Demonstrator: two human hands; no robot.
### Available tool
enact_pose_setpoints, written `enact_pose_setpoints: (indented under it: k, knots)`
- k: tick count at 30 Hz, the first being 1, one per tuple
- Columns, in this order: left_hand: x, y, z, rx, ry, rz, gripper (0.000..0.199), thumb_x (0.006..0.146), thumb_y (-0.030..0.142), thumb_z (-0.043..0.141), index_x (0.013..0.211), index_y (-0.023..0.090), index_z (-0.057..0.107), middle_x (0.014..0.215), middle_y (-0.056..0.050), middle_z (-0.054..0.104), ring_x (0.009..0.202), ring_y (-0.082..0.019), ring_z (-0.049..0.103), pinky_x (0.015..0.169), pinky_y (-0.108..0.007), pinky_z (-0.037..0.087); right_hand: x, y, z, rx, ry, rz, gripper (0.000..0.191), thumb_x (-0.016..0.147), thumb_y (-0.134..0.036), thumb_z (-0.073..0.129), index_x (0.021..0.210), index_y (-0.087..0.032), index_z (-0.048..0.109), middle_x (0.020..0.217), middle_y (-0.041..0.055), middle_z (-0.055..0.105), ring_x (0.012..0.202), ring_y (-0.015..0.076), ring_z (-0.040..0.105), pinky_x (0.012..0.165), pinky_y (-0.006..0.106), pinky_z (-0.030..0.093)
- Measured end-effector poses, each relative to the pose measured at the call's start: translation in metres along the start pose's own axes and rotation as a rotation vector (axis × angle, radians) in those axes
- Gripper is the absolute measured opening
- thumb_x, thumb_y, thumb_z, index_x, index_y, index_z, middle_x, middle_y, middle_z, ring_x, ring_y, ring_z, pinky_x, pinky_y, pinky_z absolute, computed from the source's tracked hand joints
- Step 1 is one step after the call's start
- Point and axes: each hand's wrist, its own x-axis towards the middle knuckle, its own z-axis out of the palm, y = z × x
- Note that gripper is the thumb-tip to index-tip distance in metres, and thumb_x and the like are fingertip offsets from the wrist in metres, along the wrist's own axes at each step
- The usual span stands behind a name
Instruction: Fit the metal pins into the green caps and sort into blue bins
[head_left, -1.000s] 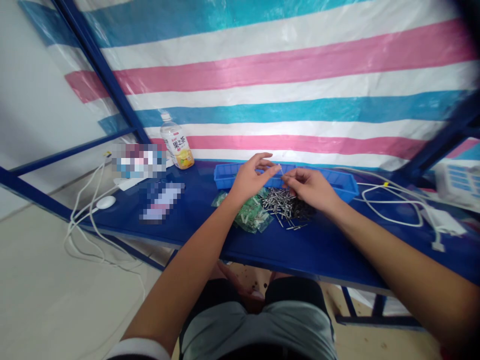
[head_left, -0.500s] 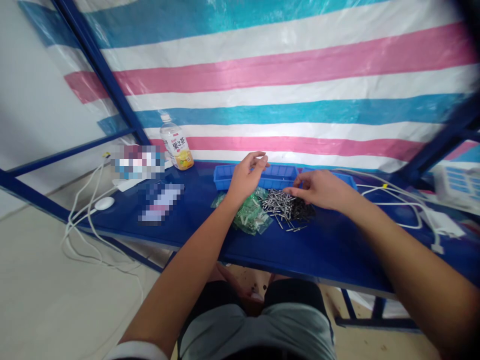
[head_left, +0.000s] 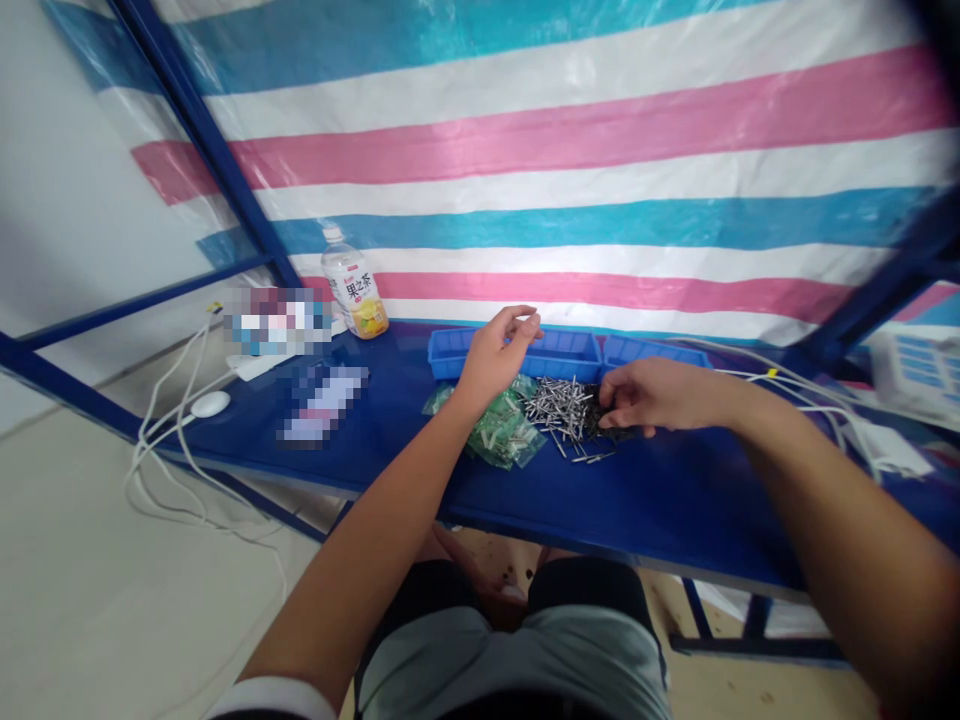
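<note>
My left hand [head_left: 504, 345] hovers by the front wall of a long blue tray [head_left: 562, 350], its fingers curled together; what they hold, if anything, is too small to make out. Below it lie green plastic bags [head_left: 502, 430] with small parts inside. A heap of silver metal pins [head_left: 562, 408] sits beside the bags. My right hand [head_left: 637, 398] is over the pile of small black pieces [head_left: 611, 432] right of the pins, fingertips down among them and bent; their grip is hidden. A second blue tray [head_left: 660, 352] stands behind my right hand.
A drink bottle [head_left: 356, 285] stands at the back left, near blurred items on the blue tabletop [head_left: 405, 400]. White cables [head_left: 802, 385] and a white adapter [head_left: 889, 450] lie on the right. A round white object [head_left: 211, 404] is at the left edge.
My right hand has moved down and slightly right, from above the pins onto the black pieces. My left hand has barely moved.
</note>
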Motion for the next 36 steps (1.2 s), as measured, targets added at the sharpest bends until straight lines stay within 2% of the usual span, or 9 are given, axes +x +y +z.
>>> enact_pose_setpoints:
  k: [4,8,11,14,18,22,30,36]
  knots:
    - [-0.002,0.002,0.002,0.016,-0.045,-0.001,0.031,0.106,0.049,0.061,0.121,0.023,0.069,0.105,-0.010,0.081,0.100,-0.023,0.076,0.088,-0.037,0.059,-0.001,-0.005,-0.002,0.013,0.018,0.013,0.016,0.086,-0.042,0.073,0.082,-0.026,0.076,0.063,0.0001,0.074,0.052,0.0193,0.070,0.046,0.029,0.045]
    - [-0.007,0.006,0.003,0.123,-0.211,0.015,0.023,0.104,0.042,0.062,0.107,0.021,0.074,0.097,-0.009,0.082,0.083,-0.020,0.074,0.079,-0.035,0.058,-0.001,-0.004,-0.003,-0.036,0.040,-0.038,0.011,0.085,-0.033,0.069,0.078,-0.027,0.075,0.064,-0.0014,0.073,0.056,0.0192,0.072,0.055,0.031,0.051]
    - [-0.008,0.009,0.003,0.225,-0.307,0.043,0.022,0.103,0.038,0.062,0.098,0.022,0.076,0.092,-0.008,0.082,0.075,-0.018,0.071,0.073,-0.035,0.055,0.000,-0.001,-0.006,-0.054,0.109,-0.067,0.010,0.084,-0.033,0.069,0.078,-0.027,0.074,0.063,-0.0019,0.072,0.053,0.0187,0.069,0.056,0.033,0.050]
    - [-0.009,0.009,0.003,0.248,-0.330,0.058,0.023,0.102,0.038,0.061,0.096,0.022,0.077,0.090,-0.007,0.081,0.077,-0.019,0.071,0.073,-0.035,0.056,0.001,-0.001,-0.007,-0.061,0.203,-0.090,0.013,0.086,-0.038,0.070,0.080,-0.027,0.073,0.062,-0.0013,0.071,0.052,0.0187,0.066,0.055,0.034,0.048]
    - [-0.009,0.005,0.006,0.186,-0.355,0.060,0.020,0.098,0.038,0.068,0.107,0.024,0.079,0.096,-0.008,0.083,0.085,-0.021,0.075,0.077,-0.036,0.058,0.005,-0.009,-0.002,0.046,0.362,-0.141,0.017,0.091,-0.044,0.068,0.088,-0.027,0.072,0.071,0.0003,0.074,0.062,0.0203,0.070,0.061,0.036,0.052]
    - [-0.012,0.002,0.011,0.087,-0.421,0.049,0.040,0.087,0.037,0.081,0.126,0.026,0.075,0.106,-0.009,0.085,0.094,-0.025,0.078,0.083,-0.040,0.061,0.015,-0.020,0.013,0.141,0.525,-0.198,0.023,0.096,-0.049,0.066,0.095,-0.026,0.068,0.076,0.0029,0.077,0.067,0.0217,0.071,0.067,0.038,0.055]
    - [-0.008,-0.005,0.010,-0.001,-0.375,0.005,0.038,0.085,0.027,0.081,0.123,0.024,0.075,0.098,-0.007,0.084,0.093,-0.023,0.079,0.088,-0.041,0.063,0.026,-0.029,0.037,0.197,0.668,-0.282,0.031,0.099,-0.054,0.066,0.098,-0.024,0.069,0.084,0.0047,0.076,0.074,0.0210,0.070,0.071,0.037,0.055]
    - [-0.005,-0.004,0.007,-0.055,-0.277,-0.013,0.020,0.091,0.034,0.080,0.108,0.024,0.079,0.103,-0.008,0.084,0.098,-0.024,0.080,0.095,-0.043,0.065,0.027,-0.033,0.039,0.307,0.796,-0.234,0.033,0.096,-0.055,0.069,0.106,-0.023,0.069,0.094,0.0079,0.076,0.084,0.0231,0.071,0.068,0.037,0.056]
